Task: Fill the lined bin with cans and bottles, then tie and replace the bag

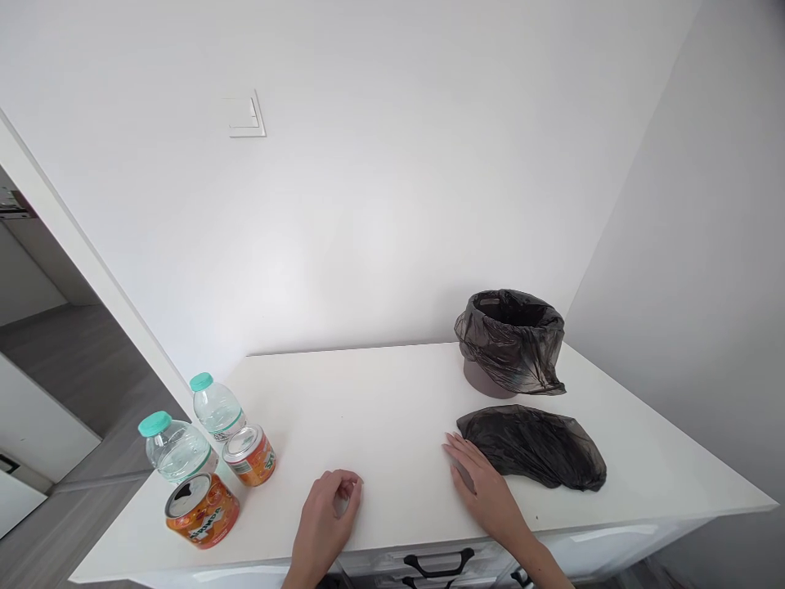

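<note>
My left hand [326, 519] rests on the white tabletop near its front edge. Its fingers are curled, and thumb and index fingertip meet in a loose ring with nothing visible inside. My right hand [484, 493] lies flat with fingers stretched out, beside the left end of a folded black plastic bag [533, 446]; whether the fingers touch it I cannot tell. Behind that bag stands a bin [487, 380] lined with a black bag [521, 348] folded over its rim. Left of my left hand are an opened orange soda can [205, 515] and another orange can [251, 458].
Two clear plastic bottles [184, 454] with teal caps stand behind the cans, towards the left edge of the white table [361, 409]. A wall with a light switch [246, 114] rises behind. Black-handled drawers [438, 564] sit under the front edge; a doorway opens at left.
</note>
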### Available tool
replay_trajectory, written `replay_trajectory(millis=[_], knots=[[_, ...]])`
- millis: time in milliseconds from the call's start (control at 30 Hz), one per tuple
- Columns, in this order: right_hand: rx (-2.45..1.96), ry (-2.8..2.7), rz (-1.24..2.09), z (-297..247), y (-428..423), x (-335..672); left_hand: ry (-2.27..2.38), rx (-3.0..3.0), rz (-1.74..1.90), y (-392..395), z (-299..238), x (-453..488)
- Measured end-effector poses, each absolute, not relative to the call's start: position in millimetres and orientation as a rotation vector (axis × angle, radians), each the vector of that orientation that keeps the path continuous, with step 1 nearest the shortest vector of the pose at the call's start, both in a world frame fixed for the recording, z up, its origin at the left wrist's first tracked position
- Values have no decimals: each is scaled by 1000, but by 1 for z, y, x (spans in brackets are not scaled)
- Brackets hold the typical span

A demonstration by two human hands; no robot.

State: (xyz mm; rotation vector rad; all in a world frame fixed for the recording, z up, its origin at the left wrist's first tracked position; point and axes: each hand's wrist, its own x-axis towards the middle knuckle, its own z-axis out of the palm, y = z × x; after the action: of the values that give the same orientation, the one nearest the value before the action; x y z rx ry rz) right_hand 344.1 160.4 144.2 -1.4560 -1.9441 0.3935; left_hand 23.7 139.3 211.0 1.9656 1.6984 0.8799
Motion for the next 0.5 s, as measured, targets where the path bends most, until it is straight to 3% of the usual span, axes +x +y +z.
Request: replay_trajectory(millis=[500], knots=[[-1402, -1880, 420, 145, 161, 346, 1729, 1923, 884, 138, 215, 25]])
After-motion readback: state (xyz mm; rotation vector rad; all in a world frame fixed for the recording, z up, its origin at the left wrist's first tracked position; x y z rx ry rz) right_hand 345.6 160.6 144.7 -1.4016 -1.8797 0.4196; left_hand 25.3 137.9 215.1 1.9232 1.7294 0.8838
